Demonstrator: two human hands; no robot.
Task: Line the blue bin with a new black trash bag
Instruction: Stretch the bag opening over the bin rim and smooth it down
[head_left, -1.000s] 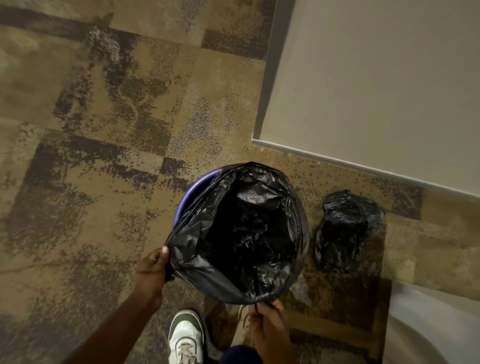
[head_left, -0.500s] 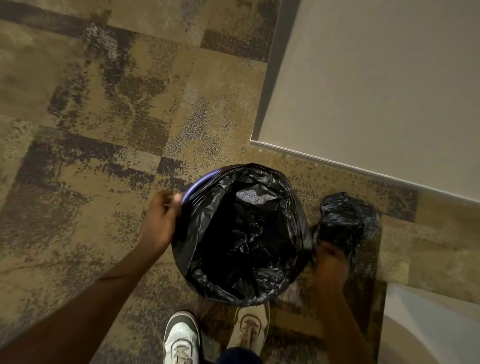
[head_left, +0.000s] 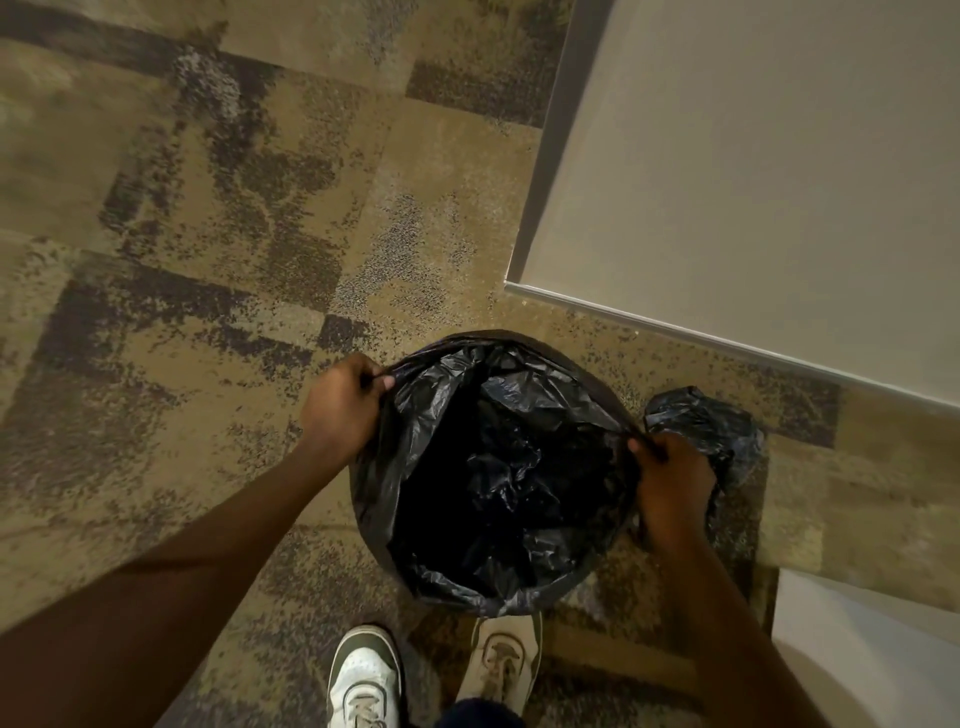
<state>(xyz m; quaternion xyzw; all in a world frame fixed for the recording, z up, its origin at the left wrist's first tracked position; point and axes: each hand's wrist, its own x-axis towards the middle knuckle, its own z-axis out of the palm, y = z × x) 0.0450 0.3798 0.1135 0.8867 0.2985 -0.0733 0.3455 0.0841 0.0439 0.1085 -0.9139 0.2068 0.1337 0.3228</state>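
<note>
A black trash bag (head_left: 498, 467) lies open inside the round bin on the carpet, and its edge is folded over the whole rim, so none of the blue bin shows. My left hand (head_left: 345, 405) grips the bag's edge at the upper left of the rim. My right hand (head_left: 672, 480) pinches the bag's edge at the right side of the rim. The bag's inside is crumpled and dark.
A tied, filled black bag (head_left: 711, 428) sits on the carpet just right of the bin, behind my right hand. A pale wall corner (head_left: 727, 182) stands close behind the bin. A white object (head_left: 872, 649) fills the lower right. My two shoes (head_left: 366, 680) are just below the bin.
My hands moved from the near rim up to the left and right sides. The blue rim at the upper left, bare a second ago, is now covered by the bag.
</note>
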